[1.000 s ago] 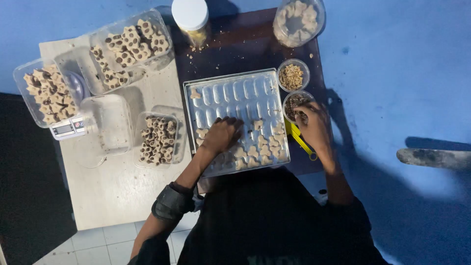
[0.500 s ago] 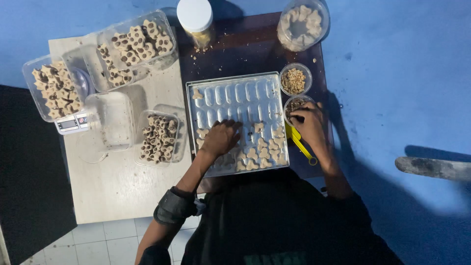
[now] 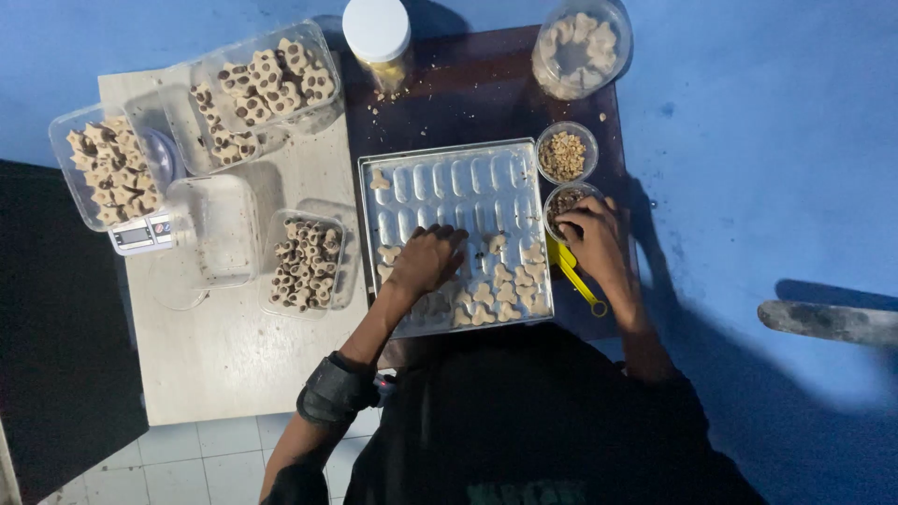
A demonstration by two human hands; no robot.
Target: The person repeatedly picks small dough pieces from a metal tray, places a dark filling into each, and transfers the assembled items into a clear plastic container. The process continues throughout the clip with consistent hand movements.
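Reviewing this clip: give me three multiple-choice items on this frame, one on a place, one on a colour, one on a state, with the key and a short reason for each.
1. Where does the left hand rest?
A. on the metal baking tray
B. on the kitchen scale
C. on the jar lid

2. What colour is the lid of the tall jar at the far edge of the dark table?
A. red
B. white
C. black

3. What is the state of the clear plastic tub just beside the kitchen scale?
A. full of cookies
B. empty
C. shut with a lid

Key: 1 A, the hand lies over the shaped cookies on the tray. 2 B, the round lid shows plain white. 3 B, the pale board shows through the tub, with no cookies inside and no lid on top.
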